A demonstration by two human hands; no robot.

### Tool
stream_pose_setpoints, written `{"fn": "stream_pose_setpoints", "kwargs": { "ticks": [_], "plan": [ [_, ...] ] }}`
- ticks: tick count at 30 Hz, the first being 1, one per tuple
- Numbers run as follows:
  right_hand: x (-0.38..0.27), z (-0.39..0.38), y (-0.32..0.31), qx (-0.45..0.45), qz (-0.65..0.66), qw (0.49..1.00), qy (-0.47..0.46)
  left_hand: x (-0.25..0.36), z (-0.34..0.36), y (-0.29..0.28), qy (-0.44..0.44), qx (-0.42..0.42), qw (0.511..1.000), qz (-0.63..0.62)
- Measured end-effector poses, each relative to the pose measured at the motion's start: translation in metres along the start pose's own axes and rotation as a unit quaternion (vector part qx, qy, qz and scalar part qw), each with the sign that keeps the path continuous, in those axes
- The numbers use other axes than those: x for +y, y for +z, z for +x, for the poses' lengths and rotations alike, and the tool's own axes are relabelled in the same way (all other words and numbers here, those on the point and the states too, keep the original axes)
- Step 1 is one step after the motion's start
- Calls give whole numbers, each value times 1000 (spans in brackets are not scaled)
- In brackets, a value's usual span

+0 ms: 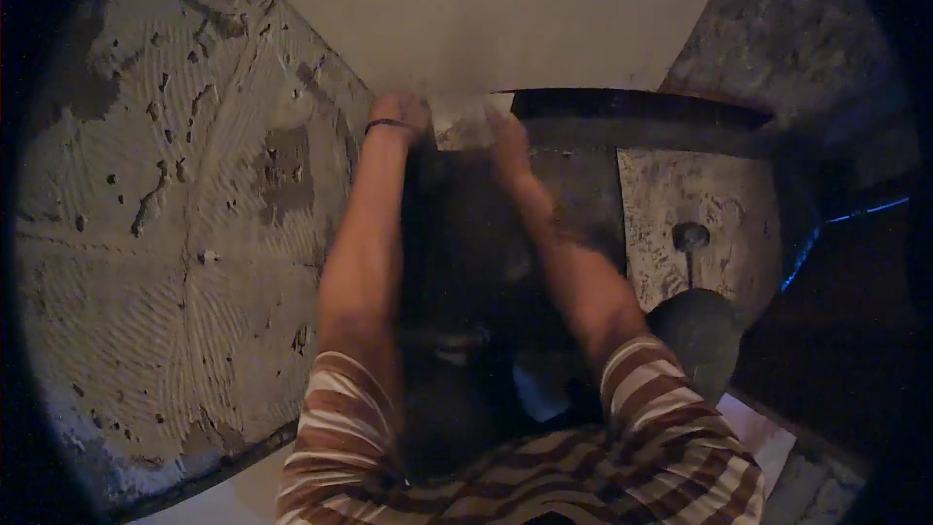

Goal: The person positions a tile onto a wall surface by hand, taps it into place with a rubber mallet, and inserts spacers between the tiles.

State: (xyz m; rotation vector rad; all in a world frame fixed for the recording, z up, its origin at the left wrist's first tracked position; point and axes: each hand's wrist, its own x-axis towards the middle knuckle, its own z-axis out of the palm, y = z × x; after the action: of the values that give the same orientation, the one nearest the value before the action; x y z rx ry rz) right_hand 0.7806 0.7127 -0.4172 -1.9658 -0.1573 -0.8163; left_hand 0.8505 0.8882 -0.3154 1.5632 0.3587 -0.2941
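Note:
Both arms, in brown-and-white striped sleeves, stretch forward to the far edge of a dark, flat surface. My left hand, a dark band at its wrist, is curled at that surface's far left corner. My right hand is closed a short way to the right, its thumb side against a small pale edge. Between the two hands shows a pale, rough patch; whether it is a separate piece is unclear. The fingertips are blurred and partly hidden, so what they grip cannot be made out.
At left stands a large surface with ridged, combed mortar. A smooth beige panel rises beyond my hands. On the right are a mottled pale panel with a round hole, a grey rounded object and a dark ledge.

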Motion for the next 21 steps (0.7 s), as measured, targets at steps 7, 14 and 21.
{"fn": "stream_pose_setpoints", "kwargs": {
  "ticks": [7,14,21],
  "plan": [
    [10,-14,35,5,29,972,231,8,7,-7,-113,-10,938,-327],
    [-50,-1,12,-23,202,901,383,-2,-13,-22,-137,3,925,-355],
    [-27,14,-3,59,285,883,368,4,-14,13,-110,41,964,-237]
  ]
}}
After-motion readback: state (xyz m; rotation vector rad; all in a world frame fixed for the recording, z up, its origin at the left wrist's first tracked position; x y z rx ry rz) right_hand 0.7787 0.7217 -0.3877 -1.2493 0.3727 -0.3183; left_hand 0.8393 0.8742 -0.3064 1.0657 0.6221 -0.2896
